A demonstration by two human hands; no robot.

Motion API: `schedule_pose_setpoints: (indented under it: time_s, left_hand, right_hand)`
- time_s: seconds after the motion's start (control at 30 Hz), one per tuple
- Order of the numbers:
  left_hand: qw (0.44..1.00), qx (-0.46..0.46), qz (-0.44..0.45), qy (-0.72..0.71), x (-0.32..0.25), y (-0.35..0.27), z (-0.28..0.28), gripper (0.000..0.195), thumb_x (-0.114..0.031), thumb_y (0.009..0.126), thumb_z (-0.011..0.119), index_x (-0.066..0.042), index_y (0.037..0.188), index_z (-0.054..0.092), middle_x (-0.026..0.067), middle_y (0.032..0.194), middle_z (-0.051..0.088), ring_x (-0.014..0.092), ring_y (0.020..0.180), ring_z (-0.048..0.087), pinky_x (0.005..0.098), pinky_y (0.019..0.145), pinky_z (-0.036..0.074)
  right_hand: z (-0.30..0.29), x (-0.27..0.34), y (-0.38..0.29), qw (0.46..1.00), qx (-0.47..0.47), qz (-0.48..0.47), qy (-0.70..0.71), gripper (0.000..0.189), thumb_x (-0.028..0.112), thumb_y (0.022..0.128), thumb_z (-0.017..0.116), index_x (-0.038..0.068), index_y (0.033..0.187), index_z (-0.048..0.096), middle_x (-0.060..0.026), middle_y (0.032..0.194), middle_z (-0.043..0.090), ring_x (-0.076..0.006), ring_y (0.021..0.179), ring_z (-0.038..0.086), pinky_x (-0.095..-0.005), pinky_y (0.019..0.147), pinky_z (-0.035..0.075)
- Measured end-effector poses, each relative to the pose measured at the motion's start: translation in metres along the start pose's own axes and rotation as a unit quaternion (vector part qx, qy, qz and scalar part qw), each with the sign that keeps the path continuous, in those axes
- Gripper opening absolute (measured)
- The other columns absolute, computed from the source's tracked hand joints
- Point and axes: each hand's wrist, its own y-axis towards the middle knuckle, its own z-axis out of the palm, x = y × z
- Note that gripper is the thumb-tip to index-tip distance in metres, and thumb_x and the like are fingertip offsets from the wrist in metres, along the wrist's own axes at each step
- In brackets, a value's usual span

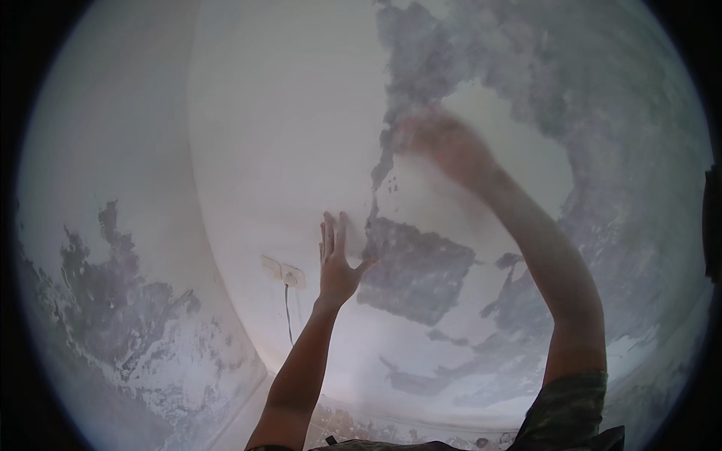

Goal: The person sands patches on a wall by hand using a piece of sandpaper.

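A wall (282, 124) stands before me, white on its left and patched with grey where the coating is gone. My left hand (338, 270) rests against it, fingers extended upward and thumb spread out. Its thumb reaches the edge of a squarish grey patch (417, 276). Higher and to the right, my right hand (445, 141) is blurred by motion near the ragged border between white coating and grey. Whether its fingers hold anything is not clear through the blur.
Left of my left hand are wall sockets (292, 277) with a plug and a hanging cable (288, 315). A second wall (130, 315) with flaking coating meets this one at a corner on the left. Debris lies on the floor (344, 420) below.
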Motion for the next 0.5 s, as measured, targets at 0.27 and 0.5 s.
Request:
schedule_pose_setpoints:
  time_s: [0.27, 0.5]
  left_hand:
    - [1.000, -0.015, -0.013, -0.024, -0.010, -0.003, -0.003, 0.118, -0.021, 0.077, 0.092, -0.017, 0.168, 0.017, 0.0207, 0.175, 0.006, 0.044, 0.160, 0.012, 0.0540, 0.126, 0.028]
    - [0.999, 0.044, 0.005, -0.008, 0.001, -0.007, -0.021, 0.117, -0.018, 0.077, 0.092, -0.015, 0.168, 0.018, 0.0217, 0.174, 0.010, 0.039, 0.159, 0.019, 0.0484, 0.125, 0.034]
  right_hand:
    - [0.027, 0.017, 0.001, 0.995, -0.027, -0.086, 0.044, 0.039, 0.012, 0.100, 0.051, 0.019, 0.137, 0.063, 0.0009, 0.153, 0.056, -0.0131, 0.142, 0.050, -0.0318, 0.129, 0.026]
    - [0.013, -0.001, -0.001, 0.968, -0.179, 0.173, -0.032, 0.047, 0.007, 0.094, 0.053, 0.018, 0.139, 0.063, -0.0028, 0.153, 0.056, -0.0199, 0.142, 0.050, -0.0371, 0.124, 0.035]
